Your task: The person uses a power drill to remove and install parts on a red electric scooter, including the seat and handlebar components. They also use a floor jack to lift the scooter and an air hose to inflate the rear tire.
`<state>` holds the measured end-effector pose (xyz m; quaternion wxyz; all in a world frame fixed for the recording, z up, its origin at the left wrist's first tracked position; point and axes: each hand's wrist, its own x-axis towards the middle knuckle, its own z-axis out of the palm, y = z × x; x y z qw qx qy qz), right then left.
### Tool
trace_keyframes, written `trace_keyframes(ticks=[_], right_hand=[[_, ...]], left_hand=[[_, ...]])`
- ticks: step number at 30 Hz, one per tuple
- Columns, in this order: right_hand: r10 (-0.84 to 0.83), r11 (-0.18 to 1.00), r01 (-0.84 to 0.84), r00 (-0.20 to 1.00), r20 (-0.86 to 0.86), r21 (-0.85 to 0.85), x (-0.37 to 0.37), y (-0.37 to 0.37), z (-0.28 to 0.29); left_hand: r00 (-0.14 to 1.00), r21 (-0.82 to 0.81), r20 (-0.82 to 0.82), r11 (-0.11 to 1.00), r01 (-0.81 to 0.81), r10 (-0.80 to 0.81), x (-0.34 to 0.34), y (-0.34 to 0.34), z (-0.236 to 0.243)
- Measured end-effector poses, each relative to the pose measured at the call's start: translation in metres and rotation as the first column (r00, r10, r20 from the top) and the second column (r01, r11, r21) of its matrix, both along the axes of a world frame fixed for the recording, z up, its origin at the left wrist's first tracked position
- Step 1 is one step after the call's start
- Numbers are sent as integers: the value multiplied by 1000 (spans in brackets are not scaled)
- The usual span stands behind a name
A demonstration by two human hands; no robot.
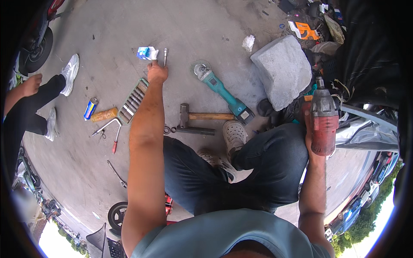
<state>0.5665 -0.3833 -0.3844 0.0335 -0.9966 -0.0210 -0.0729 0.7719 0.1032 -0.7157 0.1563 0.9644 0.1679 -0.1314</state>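
Observation:
Stretched forward over the ground, my left hand [157, 72] has its fingers closed at the near end of a slim metal socket extension [165, 55]. Just beyond the knuckles sits a small blue-and-white packet [146, 53]. My right hand [308, 131] grips a red and grey impact wrench [324, 122] upright beside my right knee; the tool's body hides most of the fingers. Under my left forearm lies a green-framed socket set [132, 102], partly covered by the arm. A teal angle grinder [221, 91] rests on the concrete right of my left hand.
A hammer [211, 116] and metal rings [170, 129] lie before my feet. A can [90, 109], an amber roll [104, 115] and a red-handled tool [115, 144] are at left. A concrete block [284, 71] stands right. Another person's shoe [70, 75] is at far left.

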Motion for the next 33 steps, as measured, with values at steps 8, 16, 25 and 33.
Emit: trace_keyframes(ticks=[8,16,25,33], right_hand=[[-89,974,114,987,-131,196,0,6,-13],[88,880,-8,985,-146,475,54,76,3],[797,446,-369,579,-174,815,39,185,303],[775,536,400,116,-622,743,-5,266,594]], left_hand=[[990,48,-36,990,-134,136,21,-27,-20],[975,-622,-28,760,-189,220,-57,11,88],[789,-793,-463,-587,-165,403,-280,20,574],[794,-982,-191,-103,-161,578,-445,5,890]])
